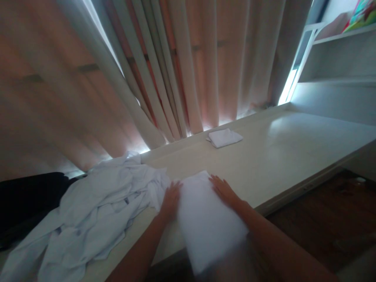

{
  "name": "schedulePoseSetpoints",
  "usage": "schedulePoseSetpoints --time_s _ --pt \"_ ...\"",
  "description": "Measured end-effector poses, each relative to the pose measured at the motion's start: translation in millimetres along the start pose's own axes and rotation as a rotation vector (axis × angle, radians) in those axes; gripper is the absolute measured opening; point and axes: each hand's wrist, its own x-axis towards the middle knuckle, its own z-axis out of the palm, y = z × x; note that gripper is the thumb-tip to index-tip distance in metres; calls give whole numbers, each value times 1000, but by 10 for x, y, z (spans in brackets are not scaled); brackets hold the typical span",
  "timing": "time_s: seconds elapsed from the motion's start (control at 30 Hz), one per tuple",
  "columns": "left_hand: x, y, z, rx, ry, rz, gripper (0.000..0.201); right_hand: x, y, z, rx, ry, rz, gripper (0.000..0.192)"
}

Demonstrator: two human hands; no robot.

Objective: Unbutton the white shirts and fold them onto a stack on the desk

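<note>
Cream tbl point(261, 160) w/ cloth point(205, 219), curtains point(230, 78), shelves point(340, 37).

Room in a home suggested: backlit curtains point(232, 70) drawn behind long pale tabletop point(249, 164), white shelf unit point(337, 62) placed at right, dark brown floor point(317, 211) seen below

Head-worn; looks forward and down, close in above left hand point(171, 199) and right hand point(225, 192); reaches curtains point(202, 66) across upper frame.
</note>
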Motion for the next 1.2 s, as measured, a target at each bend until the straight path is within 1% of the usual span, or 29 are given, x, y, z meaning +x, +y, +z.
schedulePoseSetpoints --time_s 0.03,0.07,0.1,0.13,0.2,0.23,0.3,0.37,0.4,0.47,0.5,0.57,0.63,0.73,0.8,0.9,1.0,1.1,1.2 --pt "-154 -20 -42 14 35 2 54 -111 97 -88 -12 28 -16 55" --pt "-335 -36 -79 34 46 36 54 -240 197 -178 -37 57 -76 61" --pt "-531 -45 -107 55 31 80 53 -379 294 -262 -67 52 -181 69" --pt "-729 -44 -126 68 -9 130 54 -520 377 -337 -93 19 -288 75" --pt "-1075 -7 -140 75 -108 228 60 -766 473 -443 -117 -102 -463 85" --pt "-1200 30 -143 71 -155 272 65 -855 479 -470 -114 -150 -521 91" --pt "-1333 138 -155 56 -242 339 78 -946 416 -470 -94 -224 -610 102" --pt "-1340 278 -176 39 -314 377 91 -938 306 -409 -86 -265 -663 109" --pt "-1319 354 -184 32 -336 380 97 -912 257 -362 -93 -277 -675 109" --pt "-1278 499 -178 24 -334 350 103 -854 205 -257 -122 -286 -668 102" --pt "-1270 561 -160 24 -315 321 101 -832 205 -205 -131 -275 -651 95" --pt "-1282 652 -90 34 -264 259 90 -813 244 -120 -123 -244 -622 81" --pt "-1313 689 3 49 -214 210 79 -830 294 -74 -81 -220 -617 71" --pt "-1357 651 110 47 -144 158 71 -910 299 -88 -6 -199 -644 64" --pt "-1391 584 120 31 -125 153 69 -995 242 -140 43 -200 -671 61" --pt "-1463 461 48 -5 -149 213 66 -1128 127 -235 95 -204 -724 59" --pt "-1483 358 -45 -39 -183 277 68 -1180 60 -293 86 -191 -743 62" --pt "-1386 308 -81 -48 -219 316 71 -1136 41 -290 80 -180 -736 64" --pt "-1271 299 -69 -48 -267 393 72 -1109 -3 -233 144 -222 -769 65"
